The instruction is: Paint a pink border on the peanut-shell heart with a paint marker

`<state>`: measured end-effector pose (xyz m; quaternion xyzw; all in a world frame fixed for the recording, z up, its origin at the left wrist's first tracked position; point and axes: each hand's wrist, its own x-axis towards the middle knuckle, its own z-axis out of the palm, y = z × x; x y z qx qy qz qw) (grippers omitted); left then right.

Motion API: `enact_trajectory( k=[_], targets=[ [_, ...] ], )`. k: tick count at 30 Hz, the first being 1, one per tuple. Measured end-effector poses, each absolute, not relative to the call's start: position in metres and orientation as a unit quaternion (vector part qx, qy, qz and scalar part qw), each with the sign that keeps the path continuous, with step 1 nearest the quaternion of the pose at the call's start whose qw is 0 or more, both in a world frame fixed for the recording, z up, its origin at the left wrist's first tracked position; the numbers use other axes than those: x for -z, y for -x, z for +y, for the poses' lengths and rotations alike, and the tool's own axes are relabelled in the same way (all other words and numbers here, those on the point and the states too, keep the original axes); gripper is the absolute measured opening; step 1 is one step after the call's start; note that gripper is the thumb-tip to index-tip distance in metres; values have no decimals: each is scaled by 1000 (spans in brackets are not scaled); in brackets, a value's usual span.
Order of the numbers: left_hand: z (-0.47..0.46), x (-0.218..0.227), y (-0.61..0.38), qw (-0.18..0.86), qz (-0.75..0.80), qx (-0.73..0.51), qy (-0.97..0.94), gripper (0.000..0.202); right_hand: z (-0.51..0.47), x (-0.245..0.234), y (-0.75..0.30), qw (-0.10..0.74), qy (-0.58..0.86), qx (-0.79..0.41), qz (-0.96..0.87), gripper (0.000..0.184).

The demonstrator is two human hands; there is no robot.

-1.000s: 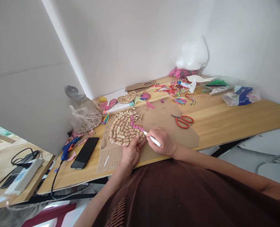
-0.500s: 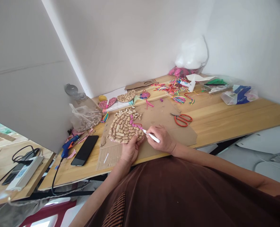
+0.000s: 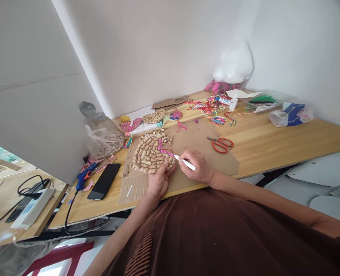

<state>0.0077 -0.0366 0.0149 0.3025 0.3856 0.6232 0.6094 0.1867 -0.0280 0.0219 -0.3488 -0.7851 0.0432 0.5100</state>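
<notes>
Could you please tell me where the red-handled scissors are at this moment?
In the head view, the scissors lie right of centre at the right edge of the cardboard, just beyond the right hand holding a white marker.

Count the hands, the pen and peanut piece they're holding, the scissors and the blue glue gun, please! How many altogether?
Hands: 2 (left hand, right hand)
Held white pen: 1
Held peanut piece: 1
Scissors: 1
Blue glue gun: 1
Total: 6
</notes>
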Motion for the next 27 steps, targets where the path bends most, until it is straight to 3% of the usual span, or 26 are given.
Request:
enact_trajectory(
  k=[27],
  targets=[
    [-37,-15,-8,616,376,-623,-302,62,-29,-24,-189,515,340,-118,-778,3]
  ],
)
